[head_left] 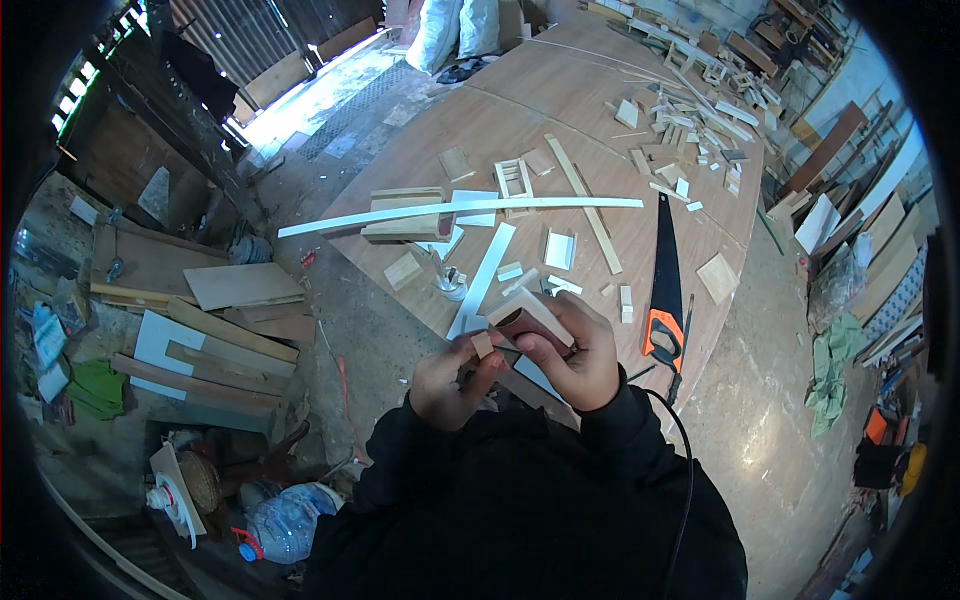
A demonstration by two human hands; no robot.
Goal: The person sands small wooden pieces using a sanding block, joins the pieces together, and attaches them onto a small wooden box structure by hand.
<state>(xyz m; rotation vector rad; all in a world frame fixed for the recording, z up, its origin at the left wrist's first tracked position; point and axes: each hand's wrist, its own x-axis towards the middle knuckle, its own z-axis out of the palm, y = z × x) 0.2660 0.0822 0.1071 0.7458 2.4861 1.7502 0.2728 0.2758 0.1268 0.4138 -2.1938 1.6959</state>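
Close in front of my body, my left hand point(440, 388) pinches a small light-brown wooden block point(483, 345) between its fingertips. My right hand point(588, 358) is closed round a pale block with a reddish-brown face, which looks like a sanding block point(527, 324). The two pieces are close together; whether they touch I cannot tell. Just beyond my hands lie a white strip point(484, 278) and a small white-faced tray-like piece point(560, 249). To the right of my right hand rests a handsaw point(665, 290) with an orange and black handle.
A long thin white strip point(460, 208) crosses the wooden tabletop point(620, 150). Small wooden frames point(514, 186), a narrow lath point(585, 205) and many offcuts point(690, 130) lie about it. Boards point(215, 350) and a large plastic bottle point(285, 522) are on the floor at left.
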